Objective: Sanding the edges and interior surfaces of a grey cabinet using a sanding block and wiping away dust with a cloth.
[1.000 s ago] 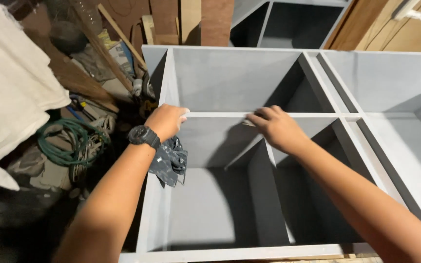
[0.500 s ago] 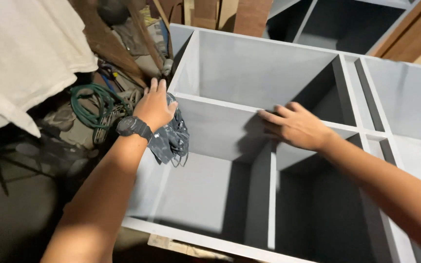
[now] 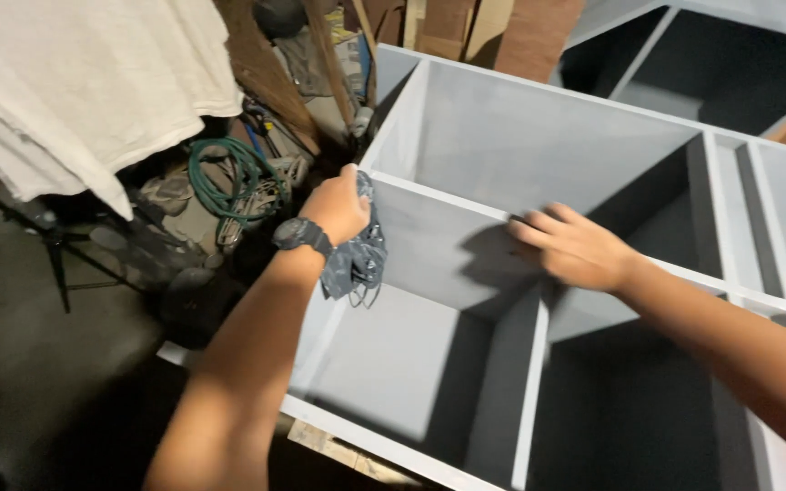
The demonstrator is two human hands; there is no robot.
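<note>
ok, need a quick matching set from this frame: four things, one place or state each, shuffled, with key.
Things:
1. left hand
2. right hand
3. coiled green hose
4. white cloth sheet

Places or states:
A. hanging at upper left
B. flat on the grey painted cabinet divider edge
C. on the floor left of the cabinet
D. gripping a dark grey rag

Pairs: 1-D, 2-B, 3-C, 4-A

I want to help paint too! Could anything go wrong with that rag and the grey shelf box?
The left hand grips a dangling dark rag at the grey cabinet edge; loose threads might snag there. The right hand lies flat on the divider, so it could smudge any wet paint. The green hose coiled nearby might trip someone.
</note>
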